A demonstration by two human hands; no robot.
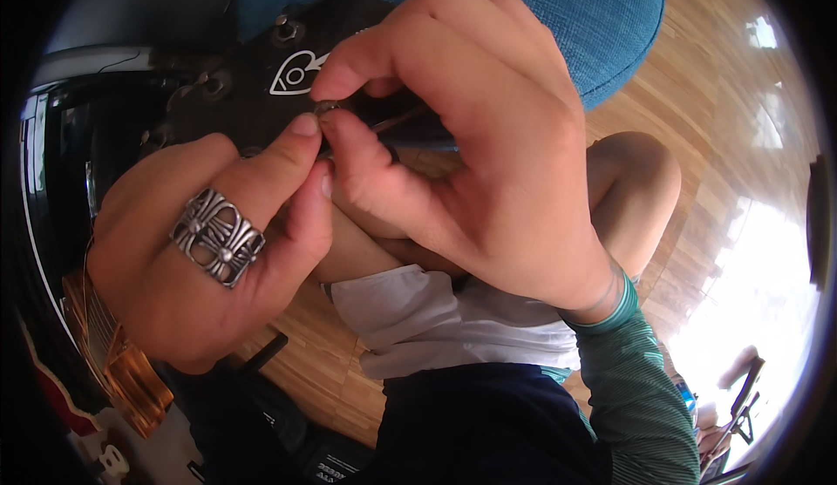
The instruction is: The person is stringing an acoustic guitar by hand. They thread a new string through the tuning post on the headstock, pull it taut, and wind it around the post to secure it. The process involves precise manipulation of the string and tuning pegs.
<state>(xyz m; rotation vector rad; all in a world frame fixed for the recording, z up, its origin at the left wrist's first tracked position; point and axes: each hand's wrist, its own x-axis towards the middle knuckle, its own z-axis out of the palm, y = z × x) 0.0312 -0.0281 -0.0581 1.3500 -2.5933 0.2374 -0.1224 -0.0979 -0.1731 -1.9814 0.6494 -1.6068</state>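
Both my hands meet close to the camera over a dark guitar headstock with metal tuning pegs. My left hand, wearing a wide silver ring, pinches a small metal part between thumb and forefinger. My right hand pinches the same small part from the other side with thumb and forefinger. A thin string or pin runs off to the right from the part, under my right hand.
A blue fabric seat sits behind the headstock. My bare knees and white shorts are below, over a wooden floor. A dark black case is at left, and a dark stand at lower right.
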